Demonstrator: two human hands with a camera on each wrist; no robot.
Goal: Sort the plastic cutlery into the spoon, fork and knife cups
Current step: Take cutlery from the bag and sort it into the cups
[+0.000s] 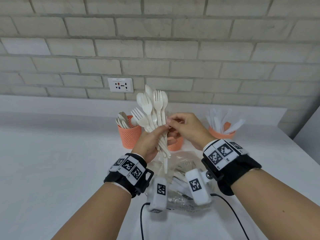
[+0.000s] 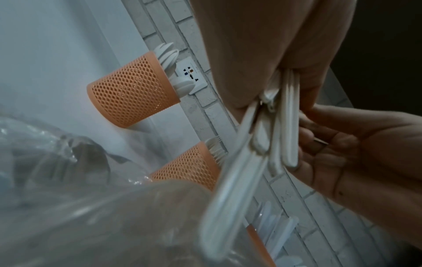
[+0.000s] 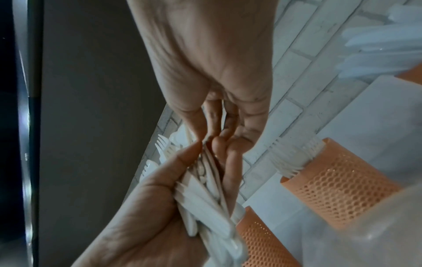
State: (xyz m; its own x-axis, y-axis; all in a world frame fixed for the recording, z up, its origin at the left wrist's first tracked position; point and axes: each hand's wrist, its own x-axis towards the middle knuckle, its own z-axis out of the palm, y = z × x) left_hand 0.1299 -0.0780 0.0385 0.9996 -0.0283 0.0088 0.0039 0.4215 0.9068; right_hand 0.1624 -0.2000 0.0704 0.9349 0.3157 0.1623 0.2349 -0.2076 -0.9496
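Note:
My left hand grips a bundle of white plastic forks and spoons by the handles and holds it upright above the table. My right hand has its fingers curled, and its fingertips pinch a piece at the bundle's right side, against my left thumb. Three orange mesh cups stand behind: the spoon cup on the left, the fork cup half hidden behind my hands, and the knife cup on the right. In the left wrist view the handles hang below my palm, with the right hand beside them.
A clear plastic bag with more cutlery lies on the white table just under my wrists. A brick wall with a socket plate runs behind the cups. The table's right edge is close to the knife cup. Black cables trail toward me.

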